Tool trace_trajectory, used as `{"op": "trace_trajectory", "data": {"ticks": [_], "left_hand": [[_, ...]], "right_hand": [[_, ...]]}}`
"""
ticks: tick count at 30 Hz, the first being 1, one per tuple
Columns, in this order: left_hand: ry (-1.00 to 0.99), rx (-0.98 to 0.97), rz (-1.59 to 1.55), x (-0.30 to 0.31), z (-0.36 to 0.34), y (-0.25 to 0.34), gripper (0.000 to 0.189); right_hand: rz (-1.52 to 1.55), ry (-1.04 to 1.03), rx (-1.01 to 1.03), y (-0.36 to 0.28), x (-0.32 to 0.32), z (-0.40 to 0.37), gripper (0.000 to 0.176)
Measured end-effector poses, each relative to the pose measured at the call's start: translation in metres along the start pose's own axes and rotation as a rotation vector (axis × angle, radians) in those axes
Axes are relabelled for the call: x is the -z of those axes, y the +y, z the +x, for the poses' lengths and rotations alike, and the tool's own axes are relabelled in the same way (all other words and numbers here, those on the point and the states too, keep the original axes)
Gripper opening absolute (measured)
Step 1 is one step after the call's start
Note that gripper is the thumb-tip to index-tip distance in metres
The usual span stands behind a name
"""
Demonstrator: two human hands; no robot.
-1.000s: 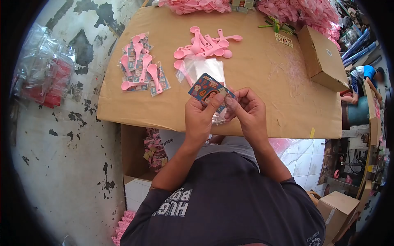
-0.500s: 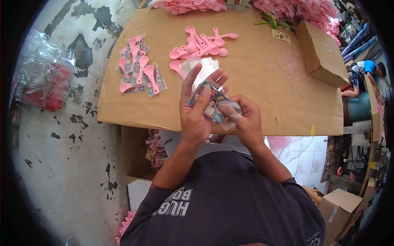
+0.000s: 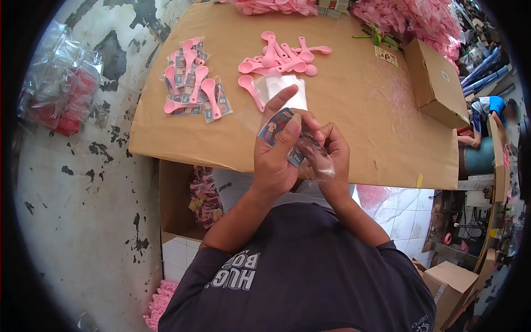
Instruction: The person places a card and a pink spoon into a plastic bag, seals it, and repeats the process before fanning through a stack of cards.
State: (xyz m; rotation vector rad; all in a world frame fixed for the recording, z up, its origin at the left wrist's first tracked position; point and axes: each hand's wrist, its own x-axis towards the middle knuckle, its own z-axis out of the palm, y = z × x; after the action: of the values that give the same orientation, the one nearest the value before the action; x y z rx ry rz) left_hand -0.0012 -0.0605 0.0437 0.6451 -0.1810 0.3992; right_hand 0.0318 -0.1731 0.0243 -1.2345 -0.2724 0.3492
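Note:
My left hand [image 3: 275, 160] is closed on a blue printed card [image 3: 272, 126], its thumb flat across the front and the index finger pointing up. Against it, my right hand [image 3: 335, 157] pinches a small clear plastic bag [image 3: 319, 161] at the card's lower right end. The bag overlaps the card in this view. Just beyond the hands lies a stack of clear bags [image 3: 290, 91] on the brown-covered table [image 3: 354, 127]. One pink spoon [image 3: 251, 92] rests beside that stack, and a pile of pink spoons [image 3: 282, 58] sits farther back.
Packed spoons with cards [image 3: 191, 80] lie at the table's left. A cardboard box [image 3: 434, 83] stands on the right, near green-handled tools [image 3: 379, 36]. Heaps of pink spoons [image 3: 406, 22] line the far edge. Another person [image 3: 487, 119] is bent over at far right.
Both hands have turned a little, tilting the card. My right fingers have moved up along the bag toward my left fingertips. The view has shifted slightly.

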Motion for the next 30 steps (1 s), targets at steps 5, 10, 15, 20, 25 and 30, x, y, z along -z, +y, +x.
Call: {"op": "trace_trajectory", "data": {"ticks": [5, 10, 15, 20, 25, 30], "left_hand": [[0.009, 0.013, 0.014, 0.006, -0.004, -0.001, 0.049], [0.043, 0.097, -0.026, 0.008, -0.006, 0.007, 0.045], [0.251, 0.042, -0.003, 0.039, 0.001, 0.017, 0.035], [0.452, -0.095, -0.167, 0.104, 0.005, 0.044, 0.028], [0.481, -0.105, -0.112, 0.12, -0.003, 0.049, 0.03], [0.479, -0.102, -0.019, 0.116, -0.007, 0.044, 0.032]], "right_hand": [[-0.023, -0.019, 0.122, 0.017, -0.002, 0.01, 0.039], [-0.1, 0.055, 0.255, 0.018, -0.014, 0.007, 0.039], [-0.763, -0.132, 0.8, -0.006, -0.006, 0.005, 0.033], [-0.806, -0.257, 0.622, -0.028, 0.012, 0.022, 0.017], [-0.94, -0.284, 0.468, -0.046, 0.009, 0.083, 0.012], [-1.065, -0.474, 0.62, -0.01, -0.034, 0.129, 0.022]]}}
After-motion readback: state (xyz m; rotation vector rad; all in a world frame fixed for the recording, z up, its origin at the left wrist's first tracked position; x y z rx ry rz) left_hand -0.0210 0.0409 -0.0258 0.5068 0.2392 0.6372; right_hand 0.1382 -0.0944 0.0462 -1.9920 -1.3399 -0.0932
